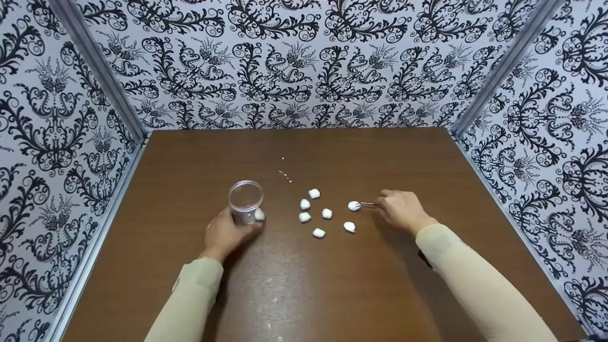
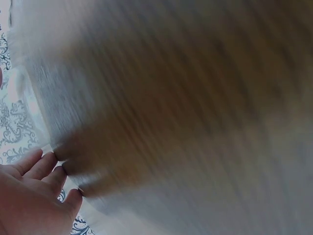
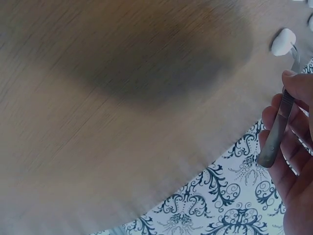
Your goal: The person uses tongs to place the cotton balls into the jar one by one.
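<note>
Patterned walls [image 1: 332, 61] are enclosing the table [image 1: 380, 294]; left hand [image 1: 228, 236] is gripping the cup [image 1: 244, 202]; right of it, right hand [image 1: 401, 209] is holding tweezers [image 1: 368, 205] cupward, touching a cotton ball [image 1: 353, 206].

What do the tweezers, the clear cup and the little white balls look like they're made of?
Tweezers: metal, likely steel, from the grey satin sheen. Cup: glossy clear plastic or glass; the table shows through. White balls: probably cotton, being matte, soft-edged lumps.

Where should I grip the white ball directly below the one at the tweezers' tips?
Likely pinch that white ball across its rounded middle, bringing the tweezers from the right: it lies apart, and the right hand is on that side.
</note>
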Available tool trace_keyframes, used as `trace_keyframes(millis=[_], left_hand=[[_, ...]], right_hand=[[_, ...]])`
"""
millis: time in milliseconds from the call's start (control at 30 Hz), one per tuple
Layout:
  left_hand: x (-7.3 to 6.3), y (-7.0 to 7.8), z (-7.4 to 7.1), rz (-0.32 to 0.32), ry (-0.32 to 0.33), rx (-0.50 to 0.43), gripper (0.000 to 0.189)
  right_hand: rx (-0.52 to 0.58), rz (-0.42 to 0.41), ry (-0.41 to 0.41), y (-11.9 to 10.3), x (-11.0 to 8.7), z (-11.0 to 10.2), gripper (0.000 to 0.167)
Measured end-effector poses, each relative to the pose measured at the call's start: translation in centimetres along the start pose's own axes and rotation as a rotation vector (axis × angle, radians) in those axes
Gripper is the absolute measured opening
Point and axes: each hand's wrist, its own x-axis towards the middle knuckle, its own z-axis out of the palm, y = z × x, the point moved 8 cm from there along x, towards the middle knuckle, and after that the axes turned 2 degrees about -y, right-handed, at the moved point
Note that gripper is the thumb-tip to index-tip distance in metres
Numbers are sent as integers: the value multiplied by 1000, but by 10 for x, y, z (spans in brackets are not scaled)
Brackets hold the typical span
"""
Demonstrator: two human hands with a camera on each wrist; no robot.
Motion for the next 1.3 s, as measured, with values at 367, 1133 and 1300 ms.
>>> trace_keyframes(millis=[367,1133,1300], left_hand=[[0,1,-2,-2,1,2,79],[-1,2,-3,15,14,2,81],[-2,3,-4,13,11,11,81]], right_hand=[[-1,-3,18,-5,4,7,5],[-5,-21,110,-2,11,-16,8],[-9,-41,147,-10,22,-27,5]])
